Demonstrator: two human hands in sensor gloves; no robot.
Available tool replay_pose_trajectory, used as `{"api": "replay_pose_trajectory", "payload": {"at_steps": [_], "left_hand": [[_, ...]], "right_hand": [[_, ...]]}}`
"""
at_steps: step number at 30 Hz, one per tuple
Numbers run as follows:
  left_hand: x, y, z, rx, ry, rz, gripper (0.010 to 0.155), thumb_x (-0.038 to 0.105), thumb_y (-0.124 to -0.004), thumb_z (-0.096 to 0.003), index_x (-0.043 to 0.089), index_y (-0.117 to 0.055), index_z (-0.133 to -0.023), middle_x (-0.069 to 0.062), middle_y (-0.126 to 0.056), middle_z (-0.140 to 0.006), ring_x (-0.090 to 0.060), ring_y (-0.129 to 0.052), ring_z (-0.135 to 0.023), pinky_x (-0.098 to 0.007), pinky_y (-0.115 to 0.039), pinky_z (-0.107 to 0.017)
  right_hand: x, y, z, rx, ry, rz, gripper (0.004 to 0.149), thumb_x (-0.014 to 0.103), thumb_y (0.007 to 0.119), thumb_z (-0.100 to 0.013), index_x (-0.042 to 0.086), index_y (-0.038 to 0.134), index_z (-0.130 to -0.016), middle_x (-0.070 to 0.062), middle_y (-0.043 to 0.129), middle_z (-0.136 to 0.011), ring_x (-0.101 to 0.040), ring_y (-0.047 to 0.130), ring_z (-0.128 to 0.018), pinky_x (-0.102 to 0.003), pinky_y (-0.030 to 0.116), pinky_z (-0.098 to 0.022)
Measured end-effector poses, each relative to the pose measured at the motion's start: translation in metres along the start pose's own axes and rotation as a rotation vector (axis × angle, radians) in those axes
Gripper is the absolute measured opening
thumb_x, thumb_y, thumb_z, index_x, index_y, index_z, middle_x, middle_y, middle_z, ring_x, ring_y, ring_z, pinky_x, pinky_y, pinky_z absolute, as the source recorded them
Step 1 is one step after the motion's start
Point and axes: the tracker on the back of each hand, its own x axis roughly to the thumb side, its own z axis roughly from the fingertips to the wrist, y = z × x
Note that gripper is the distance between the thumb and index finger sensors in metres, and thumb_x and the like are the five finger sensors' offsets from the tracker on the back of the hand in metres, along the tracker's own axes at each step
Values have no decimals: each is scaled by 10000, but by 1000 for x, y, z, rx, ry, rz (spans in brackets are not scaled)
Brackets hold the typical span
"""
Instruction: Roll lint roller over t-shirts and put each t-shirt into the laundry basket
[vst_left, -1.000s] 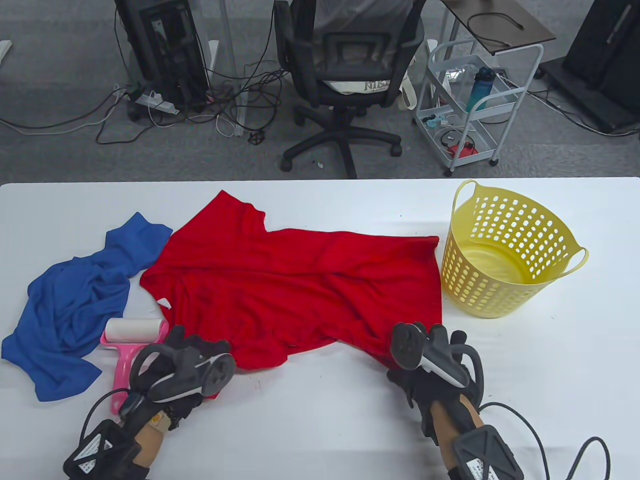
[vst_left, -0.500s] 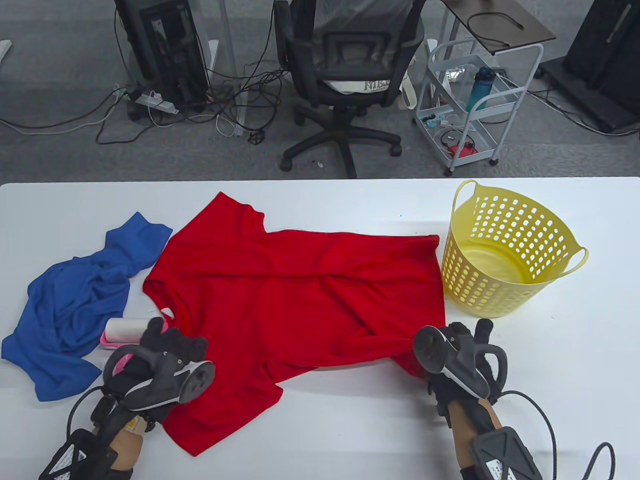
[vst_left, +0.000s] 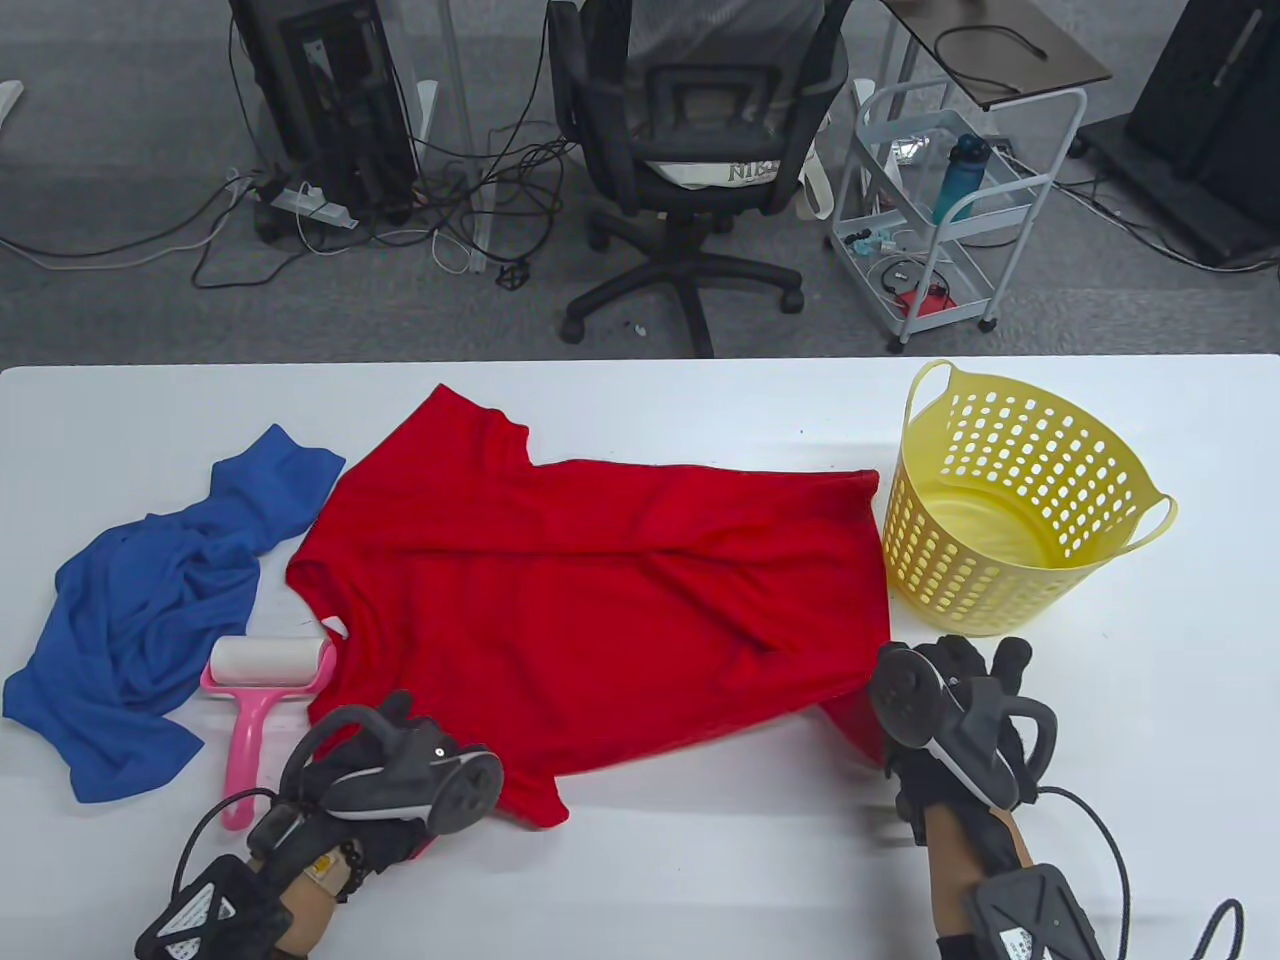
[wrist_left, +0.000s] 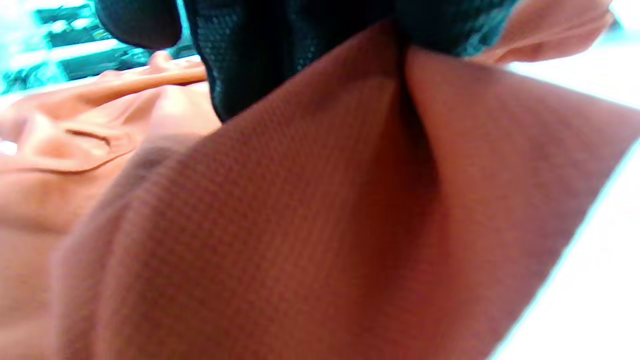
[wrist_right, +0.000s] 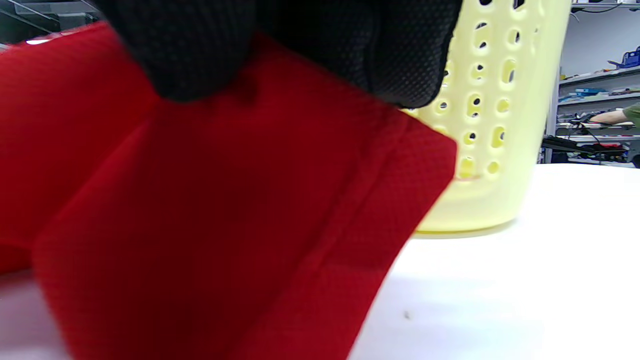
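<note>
Both hands are on the red t-shirt (vst_left: 600, 590) right now, one at each near corner. Left hand (vst_left: 375, 775) sits at the shirt's near-left edge, and the left wrist view shows its gloved fingers (wrist_left: 300, 45) bunched tight on a fold of the fabric (wrist_left: 320, 210), which peaks up into them. Right hand (vst_left: 960, 710) is at the near-right corner, close to the basket, and its wrist view shows the gloved fingers (wrist_right: 280, 45) pinching the hemmed corner of the shirt (wrist_right: 240, 215), that corner lifted off the white table (wrist_right: 500, 280).

Between the two hands the shirt lies spread across the middle of the table (vst_left: 700, 860), mostly flat with a long crease running across it, one sleeve pointing toward the far side.

Lint roller (vst_left: 262, 690), pink handle and white roll, lies on the table just left of the left hand, nobody holding it. Its roll end sits between the red shirt and the blue t-shirt (vst_left: 150, 600), which is crumpled in a heap at the left end of the table.

Yellow laundry basket (vst_left: 1010, 500) stands upright at the right, just beside the red shirt's far-right edge, and I can see nothing in it from here.

Behind the table there's an office chair (vst_left: 690, 150), a white wire cart (vst_left: 940, 210) with a blue bottle (vst_left: 962, 175), and cables on the grey floor.
</note>
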Motion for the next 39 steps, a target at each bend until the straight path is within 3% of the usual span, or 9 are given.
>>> {"api": "replay_pose_trajectory", "payload": {"at_steps": [4,12,16,22,26,27,31,36,39], "left_hand": [[-30,15,15,359,345,-179,688,512,-739,-432,135,-675,-1003,-107,-890,-941,-427,-805,-930,-698,-568,-673],[-2,-19,-12,1,153,-209,858,656,-689,-344,236,-544,-1078,-114,-719,-1101,-451,-643,-1046,-727,-470,-720],[1,-27,-21,64,217,-468,588,489,-730,-419,281,-711,-968,31,-950,-913,-300,-867,-940,-665,-582,-712],[-25,11,6,271,66,61,541,493,-695,-426,282,-789,-916,31,-981,-877,-325,-840,-960,-687,-572,-702],[-30,0,16,-265,-406,745,646,620,-711,-386,263,-897,-892,-58,-949,-996,-472,-727,-1024,-750,-504,-693],[-31,-2,16,-220,-409,756,684,664,-701,-355,239,-989,-807,-80,-1059,-882,-448,-870,-939,-726,-604,-658],[-34,-2,8,-121,-142,460,687,641,-631,-393,196,-978,-784,-126,-1042,-838,-427,-884,-894,-712,-600,-654],[-23,-10,2,-73,152,-31,776,629,-628,-394,189,-680,-1031,-157,-820,-1045,-475,-715,-996,-720,-529,-685],[-20,-23,-4,-224,224,-133,843,664,-635,-365,210,-605,-1074,-171,-733,-1111,-496,-643,-1035,-731,-483,-705]], "right_hand": [[0,9,-4,41,11,16,427,375,787,-372,210,850,-760,-73,918,-755,-398,823,-841,-743,463,-644],[2,17,-5,108,16,38,428,376,786,-373,211,849,-763,-73,916,-761,-403,819,-844,-741,462,-645],[-1,17,-5,118,25,33,429,376,787,-374,210,848,-765,-74,916,-762,-405,817,-845,-742,460,-645],[-2,18,-7,150,26,47,429,374,787,-375,214,847,-769,-80,910,-779,-414,809,-853,-744,456,-645],[-3,16,-7,197,29,46,430,374,788,-376,217,847,-773,-87,899,-804,-427,794,-866,-748,443,-646],[-4,15,-6,212,26,39,430,375,789,-376,219,849,-772,-90,899,-807,-431,792,-867,-750,440,-646],[-5,8,-3,250,4,-9,430,377,792,-376,228,849,-776,-98,878,-841,-449,767,-886,-761,417,-644],[-4,-11,4,284,-95,-128,433,386,805,-370,269,864,-783,-134,825,-916,-482,715,-921,-771,391,-643],[-4,-19,13,612,-173,-161,432,428,842,-341,277,942,-733,-133,850,-925,-506,700,-937,-781,409,-629]]}}
